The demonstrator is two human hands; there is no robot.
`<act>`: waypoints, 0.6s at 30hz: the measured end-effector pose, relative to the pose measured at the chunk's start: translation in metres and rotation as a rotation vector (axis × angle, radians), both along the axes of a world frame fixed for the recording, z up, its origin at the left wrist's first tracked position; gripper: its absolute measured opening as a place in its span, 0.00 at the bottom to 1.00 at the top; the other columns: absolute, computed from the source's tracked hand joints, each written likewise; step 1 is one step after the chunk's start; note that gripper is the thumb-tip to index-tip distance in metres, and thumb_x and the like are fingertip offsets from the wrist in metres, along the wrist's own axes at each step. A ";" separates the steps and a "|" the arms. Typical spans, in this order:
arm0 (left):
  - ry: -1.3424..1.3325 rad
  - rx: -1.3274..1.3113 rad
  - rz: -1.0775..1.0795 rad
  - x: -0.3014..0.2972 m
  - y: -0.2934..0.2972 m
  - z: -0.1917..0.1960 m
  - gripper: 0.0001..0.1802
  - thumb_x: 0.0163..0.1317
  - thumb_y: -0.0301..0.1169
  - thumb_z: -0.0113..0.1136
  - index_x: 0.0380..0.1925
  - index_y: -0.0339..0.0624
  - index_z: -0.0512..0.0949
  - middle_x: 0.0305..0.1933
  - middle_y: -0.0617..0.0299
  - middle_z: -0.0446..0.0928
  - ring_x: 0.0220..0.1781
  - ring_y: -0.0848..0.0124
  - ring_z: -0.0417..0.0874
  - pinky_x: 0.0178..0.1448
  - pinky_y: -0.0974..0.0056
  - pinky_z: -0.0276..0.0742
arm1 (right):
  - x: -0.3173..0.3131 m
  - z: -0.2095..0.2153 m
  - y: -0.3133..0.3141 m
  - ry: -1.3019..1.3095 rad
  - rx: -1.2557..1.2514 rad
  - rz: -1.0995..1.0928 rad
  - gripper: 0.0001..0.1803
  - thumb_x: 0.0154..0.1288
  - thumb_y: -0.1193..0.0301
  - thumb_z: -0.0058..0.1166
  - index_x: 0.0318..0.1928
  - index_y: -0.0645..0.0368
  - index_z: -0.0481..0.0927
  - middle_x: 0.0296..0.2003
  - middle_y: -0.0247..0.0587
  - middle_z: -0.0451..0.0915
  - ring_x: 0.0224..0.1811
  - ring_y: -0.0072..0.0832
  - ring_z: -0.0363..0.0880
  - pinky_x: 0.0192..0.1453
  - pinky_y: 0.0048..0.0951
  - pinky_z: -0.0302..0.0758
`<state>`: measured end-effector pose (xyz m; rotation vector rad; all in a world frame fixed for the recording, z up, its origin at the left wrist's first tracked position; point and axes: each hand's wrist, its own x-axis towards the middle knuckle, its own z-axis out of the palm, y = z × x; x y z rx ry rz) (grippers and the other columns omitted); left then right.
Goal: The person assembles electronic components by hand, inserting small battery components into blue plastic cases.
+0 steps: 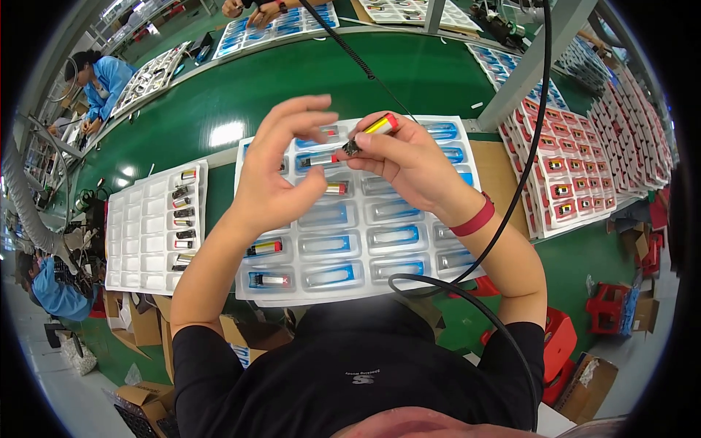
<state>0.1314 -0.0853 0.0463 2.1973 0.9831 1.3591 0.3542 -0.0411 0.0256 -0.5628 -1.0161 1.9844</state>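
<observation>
**Compartment tray [321, 298] below, right hand [398, 160] above it with a small part [380, 125]**

The green table [226, 109] stretches across the scene. At its near edge lies the compartment tray, white with blue showing in many pockets; several pockets, mostly on the left, contain similar pieces. A stack of red-and-white trays [533, 212] stands to the right, and a narrower white tray [124, 241] lies to the left, pieces lining its right column. A black cable [529, 157] loops over the compartment tray's lower right. The left hand [274, 179] is raised, its grip wide, fingers apart, near the part. The right hand's grip is narrow, thumb and fingers pinching the part: yellow and red, with what seems a dark, blurred end piece. A red wristband [478, 217] circles the right wrist.
</observation>
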 end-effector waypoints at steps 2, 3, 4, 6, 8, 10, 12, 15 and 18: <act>0.057 -0.002 0.065 0.006 -0.006 0.000 0.25 0.52 0.19 0.67 0.53 0.40 0.80 0.62 0.53 0.75 0.44 0.68 0.82 0.55 0.62 0.79 | 0.001 -0.001 0.000 -0.014 -0.037 0.002 0.11 0.72 0.74 0.60 0.52 0.58 0.78 0.46 0.37 0.82 0.47 0.27 0.85 0.54 0.28 0.82; 0.079 -0.021 0.075 0.007 -0.005 -0.003 0.24 0.52 0.21 0.69 0.53 0.40 0.80 0.60 0.54 0.75 0.43 0.68 0.81 0.54 0.63 0.79 | -0.001 -0.001 -0.002 -0.022 -0.026 -0.021 0.11 0.73 0.74 0.60 0.53 0.58 0.78 0.46 0.37 0.82 0.48 0.27 0.84 0.55 0.28 0.82; 0.103 -0.034 0.085 0.010 -0.005 -0.004 0.24 0.52 0.22 0.71 0.53 0.40 0.80 0.58 0.55 0.76 0.42 0.68 0.80 0.53 0.63 0.80 | -0.002 -0.001 -0.004 -0.028 -0.008 -0.044 0.12 0.73 0.73 0.60 0.54 0.58 0.78 0.46 0.37 0.82 0.48 0.26 0.84 0.55 0.29 0.81; 0.107 0.021 0.103 0.015 -0.005 -0.004 0.22 0.53 0.24 0.74 0.50 0.39 0.81 0.53 0.56 0.80 0.41 0.68 0.82 0.48 0.64 0.81 | -0.003 -0.003 -0.009 -0.056 0.034 -0.048 0.12 0.74 0.71 0.59 0.55 0.58 0.78 0.46 0.37 0.82 0.48 0.26 0.84 0.56 0.29 0.79; 0.064 0.004 0.082 0.016 -0.002 -0.008 0.18 0.54 0.23 0.73 0.47 0.37 0.82 0.47 0.55 0.82 0.40 0.68 0.85 0.45 0.65 0.82 | -0.006 -0.006 -0.011 -0.081 0.069 -0.052 0.12 0.76 0.69 0.58 0.55 0.58 0.77 0.46 0.37 0.82 0.49 0.25 0.83 0.56 0.30 0.78; 0.031 0.021 0.093 0.018 -0.002 -0.010 0.16 0.55 0.22 0.72 0.45 0.36 0.83 0.45 0.55 0.83 0.40 0.67 0.86 0.45 0.65 0.83 | -0.009 -0.007 -0.013 0.063 -0.003 -0.024 0.14 0.78 0.65 0.54 0.56 0.59 0.77 0.45 0.37 0.83 0.48 0.25 0.83 0.56 0.30 0.77; 0.000 0.040 0.099 0.018 -0.001 -0.011 0.14 0.55 0.22 0.72 0.43 0.35 0.83 0.43 0.55 0.84 0.40 0.66 0.87 0.44 0.66 0.83 | -0.010 -0.004 -0.017 0.057 0.004 -0.034 0.15 0.80 0.64 0.51 0.58 0.60 0.77 0.45 0.38 0.82 0.48 0.26 0.83 0.56 0.31 0.77; 0.001 0.040 0.120 0.014 0.000 -0.013 0.12 0.55 0.22 0.72 0.41 0.35 0.84 0.42 0.54 0.85 0.40 0.65 0.88 0.46 0.65 0.84 | -0.011 -0.002 -0.021 0.046 0.012 -0.053 0.17 0.81 0.64 0.48 0.60 0.61 0.76 0.45 0.39 0.82 0.46 0.27 0.83 0.56 0.33 0.77; 0.006 0.134 0.107 0.008 0.002 -0.019 0.10 0.55 0.21 0.71 0.39 0.35 0.85 0.39 0.55 0.86 0.40 0.64 0.88 0.47 0.64 0.84 | -0.009 -0.006 -0.020 0.025 0.039 -0.075 0.16 0.79 0.66 0.52 0.59 0.62 0.77 0.44 0.38 0.83 0.44 0.25 0.83 0.54 0.30 0.78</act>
